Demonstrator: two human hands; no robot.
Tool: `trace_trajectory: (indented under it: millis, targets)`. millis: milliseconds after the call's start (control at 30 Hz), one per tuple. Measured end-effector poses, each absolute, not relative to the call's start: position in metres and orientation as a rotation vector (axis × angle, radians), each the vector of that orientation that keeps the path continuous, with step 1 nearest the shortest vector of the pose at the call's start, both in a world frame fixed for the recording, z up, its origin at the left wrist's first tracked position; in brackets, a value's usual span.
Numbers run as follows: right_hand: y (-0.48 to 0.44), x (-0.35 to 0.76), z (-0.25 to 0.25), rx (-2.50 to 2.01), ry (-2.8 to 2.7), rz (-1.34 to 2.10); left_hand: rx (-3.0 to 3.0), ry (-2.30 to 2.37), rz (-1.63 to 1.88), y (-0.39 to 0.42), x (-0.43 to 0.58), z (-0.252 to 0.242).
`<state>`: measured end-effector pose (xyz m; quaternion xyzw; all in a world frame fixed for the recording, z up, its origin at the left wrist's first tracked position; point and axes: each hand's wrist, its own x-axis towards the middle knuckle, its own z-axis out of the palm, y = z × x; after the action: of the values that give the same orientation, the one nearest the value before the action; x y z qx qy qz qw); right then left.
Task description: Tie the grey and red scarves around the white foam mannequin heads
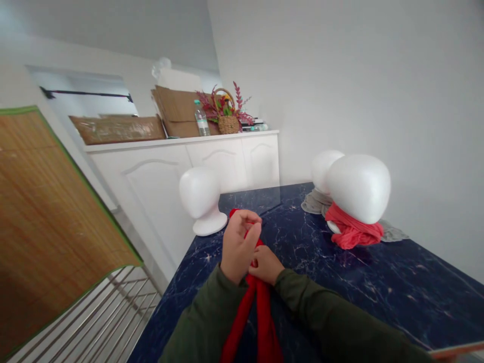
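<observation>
A long red scarf (267, 322) runs up the middle of the dark blue marbled table (295, 242), with two strands hanging towards me. My left hand (239, 247) is closed around its upper part, fingers curled and thumb raised. Just below and to the right, my right hand (266, 264) grips the scarf where the strands come together. Most of the cloth between my hands is hidden. A bare white foam head (200, 191) stands on the left edge of the table, beyond my left hand.
On the right, another foam head (359, 189) has a coral scarf (353, 229) around its base. Behind it is a further foam head (321, 169) with grey cloth (316, 201). A bamboo mat (64, 227) hangs over a metal rack (113, 312) at left; a white cabinet (166, 186) stands behind.
</observation>
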<state>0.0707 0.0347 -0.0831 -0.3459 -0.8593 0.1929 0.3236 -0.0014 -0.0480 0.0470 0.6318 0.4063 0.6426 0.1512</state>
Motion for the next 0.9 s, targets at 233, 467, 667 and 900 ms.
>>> trace_trajectory:
  millis: [233,467,667,900]
  targets:
    - [0.038,0.074,-0.079,-1.083,-1.368,1.346,1.565,2.115,1.242,0.041,-0.085,-0.058]
    - [0.009,0.092,-0.07,-0.563,-0.944,2.339,1.408,1.973,1.283,0.035,-0.047,-0.065]
    - [-0.01,0.089,-0.069,-0.416,-0.617,2.468,1.573,1.543,1.491,0.02,-0.015,-0.058]
    - [0.016,0.11,-0.063,-0.62,-0.763,2.43,2.177,1.206,1.331,-0.008,-0.004,-0.058]
